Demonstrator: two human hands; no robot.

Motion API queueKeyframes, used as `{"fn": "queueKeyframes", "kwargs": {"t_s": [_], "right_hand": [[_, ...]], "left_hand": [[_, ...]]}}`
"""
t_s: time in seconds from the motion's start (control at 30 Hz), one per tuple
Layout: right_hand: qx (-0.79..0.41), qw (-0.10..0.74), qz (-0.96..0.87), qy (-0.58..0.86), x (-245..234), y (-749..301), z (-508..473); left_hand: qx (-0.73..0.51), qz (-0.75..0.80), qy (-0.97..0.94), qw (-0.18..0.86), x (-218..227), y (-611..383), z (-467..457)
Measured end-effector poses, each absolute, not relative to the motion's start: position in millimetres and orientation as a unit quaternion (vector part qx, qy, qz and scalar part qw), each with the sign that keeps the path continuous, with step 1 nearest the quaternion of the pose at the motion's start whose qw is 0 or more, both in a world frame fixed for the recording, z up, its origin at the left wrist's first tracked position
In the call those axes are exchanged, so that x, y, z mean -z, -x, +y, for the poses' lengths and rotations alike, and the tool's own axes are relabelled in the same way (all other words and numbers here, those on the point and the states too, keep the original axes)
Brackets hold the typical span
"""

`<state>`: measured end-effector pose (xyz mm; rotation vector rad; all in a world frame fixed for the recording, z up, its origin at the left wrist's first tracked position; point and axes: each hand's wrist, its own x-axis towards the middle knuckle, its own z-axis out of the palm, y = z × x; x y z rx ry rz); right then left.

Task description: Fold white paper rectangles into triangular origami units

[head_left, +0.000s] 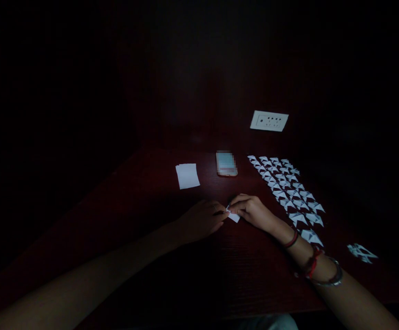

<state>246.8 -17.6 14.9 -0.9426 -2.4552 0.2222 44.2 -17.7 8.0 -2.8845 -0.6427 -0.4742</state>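
Note:
A small white piece of paper [234, 216] lies on the dark red table [144, 215], pinched between both my hands. My left hand [201, 220] rests on the table with its fingertips closed on the paper's left edge. My right hand [252, 211] curls over the paper's right side, fingers pressed together on it. Red bands and a metal bangle circle my right wrist [318, 266]. Most of the paper is hidden under my fingers.
Rows of several folded white paper pieces [289, 190] lie at the right, with one more folded piece [361, 252] farther right. A stack of white paper sheets [187, 176] and a phone [226, 163] lie beyond my hands. A white wall socket [268, 121] sits behind. The surroundings are dark.

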Motion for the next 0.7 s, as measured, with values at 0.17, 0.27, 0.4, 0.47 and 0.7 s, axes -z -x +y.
{"fn": "queueKeyframes", "kwargs": {"t_s": [0.17,0.27,0.4,0.47,0.7], "right_hand": [[-0.119,0.248,-0.886,0.375,-22.7,-252.3,-18.1],[-0.115,0.233,-0.882,0.394,-27.2,-258.5,-16.5],[-0.115,0.208,-0.892,0.385,-27.4,-262.1,-14.8],[-0.103,0.204,-0.898,0.376,-25.5,-261.9,-14.8],[-0.057,0.179,-0.916,0.356,-20.4,-260.8,-16.1]], "left_hand": [[0.152,-0.223,0.960,0.068,-4.6,-43.5,-16.6],[0.148,-0.224,0.961,0.066,-4.5,-42.9,-17.3],[0.149,-0.222,0.961,0.077,-6.3,-43.0,-19.3],[0.153,-0.222,0.959,0.083,-6.7,-43.2,-19.6],[0.157,-0.212,0.962,0.075,-3.8,-43.8,-17.4]]}}
